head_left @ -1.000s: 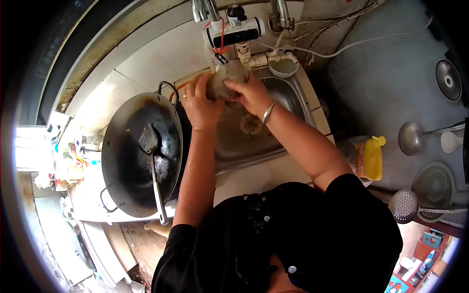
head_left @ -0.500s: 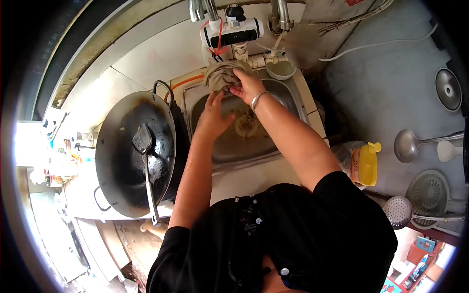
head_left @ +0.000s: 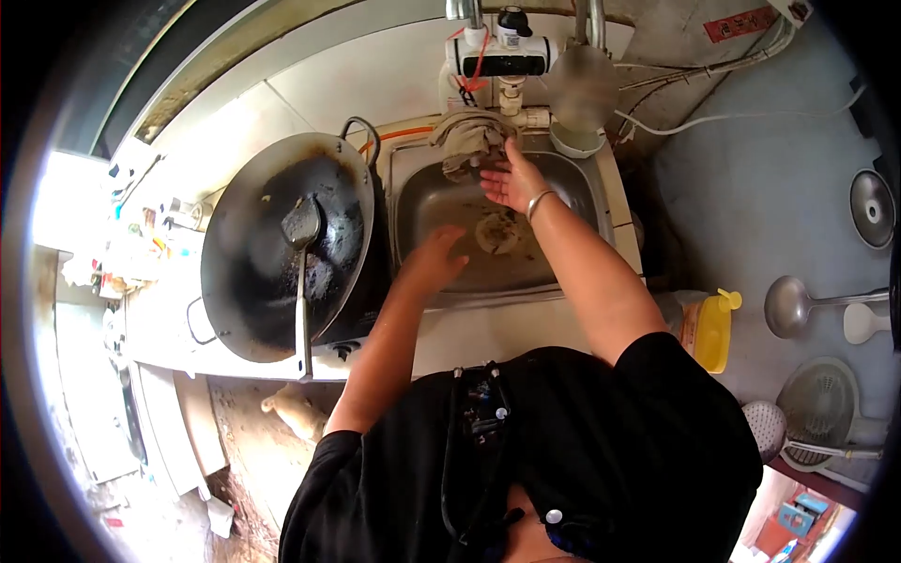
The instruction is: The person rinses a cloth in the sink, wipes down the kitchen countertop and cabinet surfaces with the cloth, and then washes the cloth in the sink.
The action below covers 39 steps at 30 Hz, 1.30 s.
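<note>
A crumpled greyish-brown cloth rests at the back rim of the metal sink, partly hanging over the basin. My right hand, with a silver bangle at the wrist, is beside the cloth. Its fingers are stretched out, and whether its thumb touches the cloth I cannot tell. Over the left part of the basin is my left hand, slightly blurred, thumb apart from the fingers and nothing in it. At the sink bottom, dark bits lie around the round drain strainer.
Left of the sink stands a large blackened wok with a spatula lying in it, its handle past the rim. A faucet heater and a pale bowl are behind the sink. A yellow container and a ladle are at right.
The cloth was in my hands over the back of the sink; now it lies at the rim, let go. My left hand has drawn back toward me. The camera view has shifted.
</note>
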Each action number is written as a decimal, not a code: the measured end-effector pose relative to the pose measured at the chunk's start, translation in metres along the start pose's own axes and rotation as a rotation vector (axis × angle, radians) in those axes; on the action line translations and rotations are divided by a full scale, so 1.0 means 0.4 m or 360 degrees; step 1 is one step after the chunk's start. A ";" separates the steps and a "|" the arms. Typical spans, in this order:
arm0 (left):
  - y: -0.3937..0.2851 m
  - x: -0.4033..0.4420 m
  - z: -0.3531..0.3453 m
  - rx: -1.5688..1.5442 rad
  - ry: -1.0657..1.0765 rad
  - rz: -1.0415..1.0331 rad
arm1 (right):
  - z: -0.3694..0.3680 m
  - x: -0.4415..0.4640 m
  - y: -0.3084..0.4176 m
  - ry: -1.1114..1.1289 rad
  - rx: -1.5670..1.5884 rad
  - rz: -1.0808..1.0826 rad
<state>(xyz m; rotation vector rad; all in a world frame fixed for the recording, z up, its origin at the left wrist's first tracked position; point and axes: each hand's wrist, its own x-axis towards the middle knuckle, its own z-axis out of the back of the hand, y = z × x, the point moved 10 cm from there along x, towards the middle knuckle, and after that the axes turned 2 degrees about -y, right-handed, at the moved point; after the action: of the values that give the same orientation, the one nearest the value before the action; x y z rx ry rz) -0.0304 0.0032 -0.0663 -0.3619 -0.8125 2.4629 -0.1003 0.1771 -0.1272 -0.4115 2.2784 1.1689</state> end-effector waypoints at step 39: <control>0.385 -1.980 -0.257 -0.0523 -0.0675 0.1842 | -0.312 -0.696 -0.688 0.0242 -0.2504 0.2101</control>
<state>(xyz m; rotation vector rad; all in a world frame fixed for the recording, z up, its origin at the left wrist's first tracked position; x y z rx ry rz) 0.6086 -0.4891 -0.1719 -0.5383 -1.4972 3.5438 0.2195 -0.0769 -0.0826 0.6849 0.9535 3.4584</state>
